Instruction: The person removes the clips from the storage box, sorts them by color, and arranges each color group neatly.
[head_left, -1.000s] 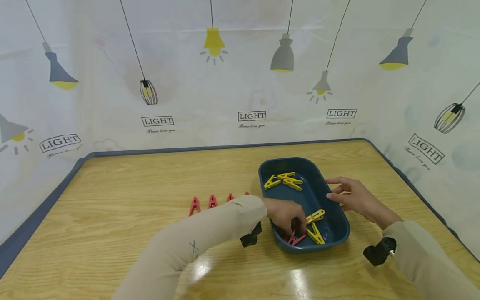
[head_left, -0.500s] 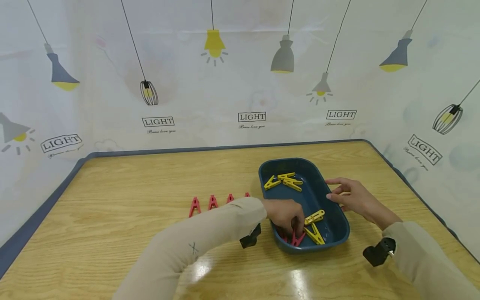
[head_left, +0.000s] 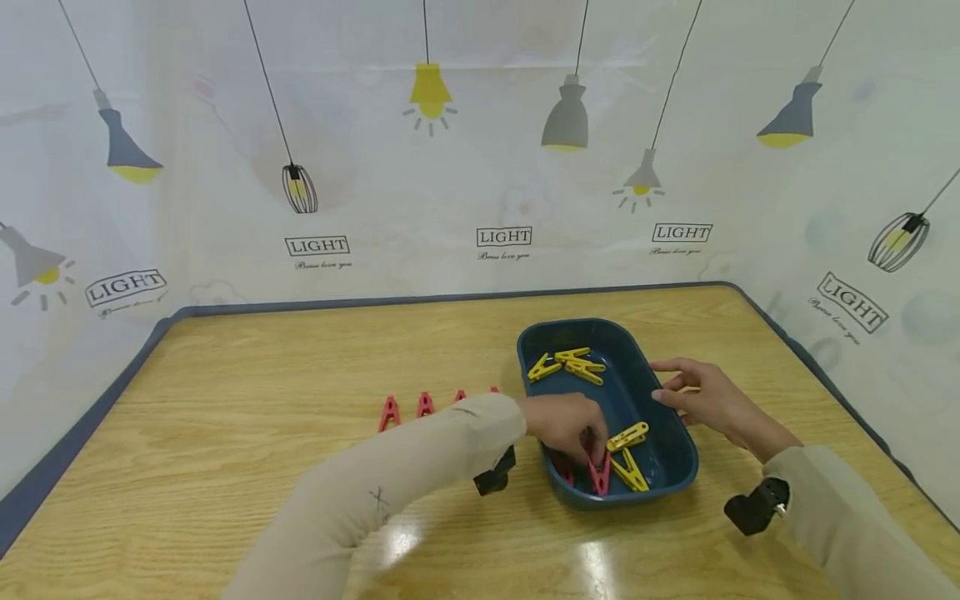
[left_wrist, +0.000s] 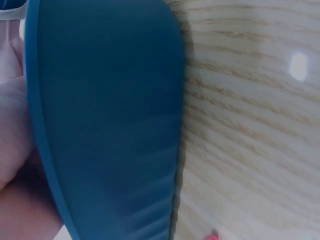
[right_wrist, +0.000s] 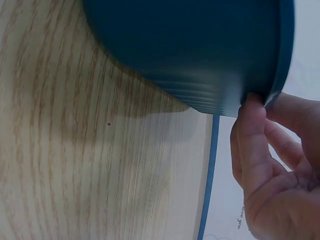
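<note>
Near the close end of the dark blue bin point(head_left: 607, 502), which stands right of the middle of the wood-grain table point(head_left: 225, 392), the left hand point(head_left: 567, 425) reaches over the left rim, its curled fingers pinching a red clothespin point(head_left: 600, 477); a patch of red point(head_left: 562, 469) shows beside it, half hidden by the left wall. Toward the near right corner lie two yellow clothespins point(head_left: 632, 472). The right hand point(head_left: 711, 403) touches the right rim from outside, its fingers loosely bent. Left of the bin, four red clothespins in a row point(head_left: 389, 410) sit on the table, partly covered by the left sleeve point(head_left: 405, 471). Three yellow clothespins point(head_left: 583, 372) lie in the bin's far left corner. Behind the table's far edge rises a pale backdrop point(head_left: 420, 192) printed with lamps.
</note>
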